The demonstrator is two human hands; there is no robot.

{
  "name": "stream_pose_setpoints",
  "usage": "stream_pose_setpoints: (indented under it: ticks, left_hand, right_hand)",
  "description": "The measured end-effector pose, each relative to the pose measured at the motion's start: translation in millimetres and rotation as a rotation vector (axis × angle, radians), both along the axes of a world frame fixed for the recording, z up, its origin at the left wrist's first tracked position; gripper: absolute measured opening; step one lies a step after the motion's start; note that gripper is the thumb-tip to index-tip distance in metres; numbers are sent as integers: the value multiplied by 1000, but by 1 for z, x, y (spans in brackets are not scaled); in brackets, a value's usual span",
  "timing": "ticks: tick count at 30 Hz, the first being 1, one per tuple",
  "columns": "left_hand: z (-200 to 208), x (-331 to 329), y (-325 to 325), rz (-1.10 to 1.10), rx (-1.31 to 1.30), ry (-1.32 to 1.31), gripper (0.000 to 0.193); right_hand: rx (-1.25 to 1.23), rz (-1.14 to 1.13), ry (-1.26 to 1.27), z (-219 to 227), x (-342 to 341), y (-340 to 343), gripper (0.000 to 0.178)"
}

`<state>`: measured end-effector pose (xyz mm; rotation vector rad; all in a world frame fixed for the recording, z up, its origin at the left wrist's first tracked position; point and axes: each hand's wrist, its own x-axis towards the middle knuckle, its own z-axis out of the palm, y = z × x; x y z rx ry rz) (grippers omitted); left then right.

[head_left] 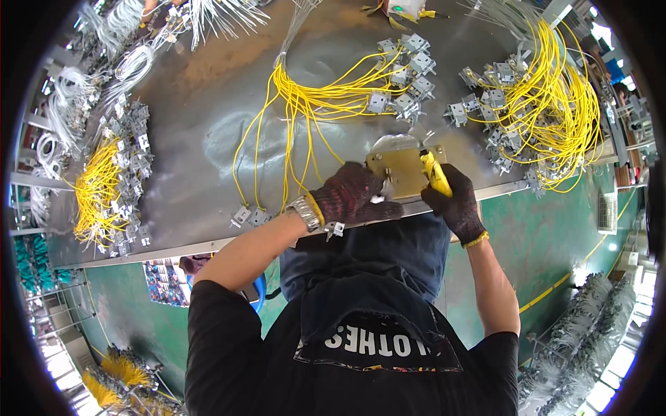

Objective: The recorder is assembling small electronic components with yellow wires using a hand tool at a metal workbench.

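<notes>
My right hand (454,201), in a dark knitted glove, is closed around a yellow-handled tool (434,173) whose exact kind I cannot make out. The tool stands over the right part of a brass-coloured plate (399,182) with bolts, near the table's front edge. My left hand (350,194), in a dark red glove, is at the plate's left side with its fingers closed. A small whitish bit shows at its fingertips, too hidden to name. Yellow wires (305,97) run from a bundle toward this hand. Small grey metal connectors (248,215) lie left of it; another hangs below the wrist.
The metal table (187,159) carries a heap of yellow wires with grey connectors at right (555,104) and another at left (100,187). More grey connectors (416,76) lie beyond the plate. White wire bundles (222,17) fill the far left. Wire racks (590,340) stand on the green floor.
</notes>
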<state>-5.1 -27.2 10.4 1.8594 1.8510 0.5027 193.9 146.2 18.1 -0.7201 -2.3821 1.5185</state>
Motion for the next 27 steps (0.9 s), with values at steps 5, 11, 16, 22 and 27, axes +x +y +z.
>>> stream_pose_setpoints:
  ticks: [5,11,16,22,27]
  left_hand:
    - [29,-6,-12,-1,-418,26,52]
    - [6,4,1,319,-193,31,52]
    - [16,-4,25,602,-229,15,66]
    - [9,3,19,579,-131,-53,69]
    - [-18,21,5,542,-9,39,62]
  right_hand:
    - [-218,-167,146,-24,-58,35,21]
    - [225,-188,208,-14,-119,46,35]
    - [-393,1,-5,-12,-100,10,33]
    - [-626,-130,183,-11,-81,-20,24]
    - [-459,-211,214,-21,-65,-30,26]
